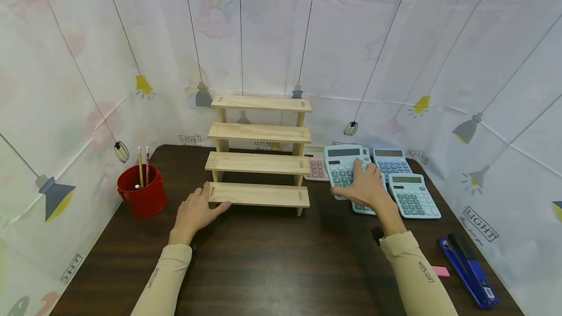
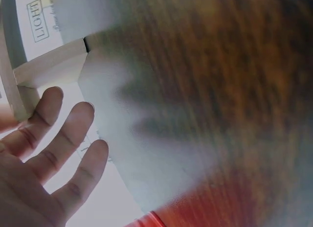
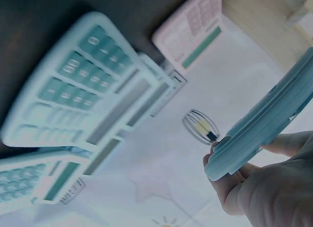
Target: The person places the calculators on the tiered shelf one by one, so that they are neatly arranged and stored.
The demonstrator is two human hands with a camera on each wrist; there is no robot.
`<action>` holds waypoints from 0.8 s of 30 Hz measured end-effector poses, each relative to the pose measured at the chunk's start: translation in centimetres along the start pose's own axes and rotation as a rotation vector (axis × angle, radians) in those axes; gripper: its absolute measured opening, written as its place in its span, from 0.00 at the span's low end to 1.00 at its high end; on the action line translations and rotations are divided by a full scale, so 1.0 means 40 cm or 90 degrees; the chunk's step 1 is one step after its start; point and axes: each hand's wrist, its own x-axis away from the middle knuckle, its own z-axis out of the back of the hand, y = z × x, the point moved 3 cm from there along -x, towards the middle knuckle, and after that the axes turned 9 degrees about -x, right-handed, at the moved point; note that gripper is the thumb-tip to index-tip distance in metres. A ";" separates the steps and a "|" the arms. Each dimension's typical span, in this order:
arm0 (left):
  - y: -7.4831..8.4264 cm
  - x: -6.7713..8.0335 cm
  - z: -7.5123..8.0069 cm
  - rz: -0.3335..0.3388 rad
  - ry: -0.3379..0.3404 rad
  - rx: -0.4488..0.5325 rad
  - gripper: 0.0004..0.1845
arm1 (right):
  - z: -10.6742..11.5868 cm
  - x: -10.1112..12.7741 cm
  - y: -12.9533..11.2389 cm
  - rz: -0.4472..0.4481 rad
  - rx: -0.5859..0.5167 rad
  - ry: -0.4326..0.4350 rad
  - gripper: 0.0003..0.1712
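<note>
Bare hands (image 1: 195, 212); long beige sleeves (image 1: 410, 267) with small dark lettering near the cuffs.

A red pot (image 1: 142, 195) with pencils stands left of the wooden shelf (image 1: 259, 150); a blue stapler (image 1: 467, 269) and pink eraser (image 1: 441, 271) lie far right of it.

Both arms reach forward from the near edge, each in a long beige sleeve that ends at the wrist. The left hand (image 1: 196, 212) lies left of centre, palm down, its fingers straight and slightly spread (the left wrist view shows them well apart), the thumb angled towards the right. The right hand (image 1: 362, 184) is farther out on the right, raised a little, fingers curled in a grip with the thumb underneath. The right forearm slants in from the near right, the left from the near left.
</note>
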 end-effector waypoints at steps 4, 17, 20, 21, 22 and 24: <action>0.001 -0.003 0.002 0.005 -0.011 -0.001 0.60 | 0.032 -0.024 -0.030 0.007 0.001 0.012 0.72; -0.003 -0.007 -0.005 0.007 -0.006 0.000 0.59 | 0.138 -0.129 -0.166 0.035 -0.007 0.049 0.73; -0.002 -0.007 -0.002 0.006 -0.006 0.007 0.59 | 0.151 -0.155 -0.191 0.043 -0.002 0.053 0.73; -0.002 -0.008 -0.001 0.006 -0.007 0.009 0.59 | 0.154 -0.163 -0.198 0.043 -0.001 0.052 0.73; -0.002 -0.008 0.000 0.006 -0.008 0.009 0.59 | 0.156 -0.171 -0.206 0.043 -0.002 0.051 0.73; -0.002 -0.010 0.000 0.006 -0.011 0.009 0.58 | 0.159 -0.188 -0.219 0.042 -0.005 0.048 0.72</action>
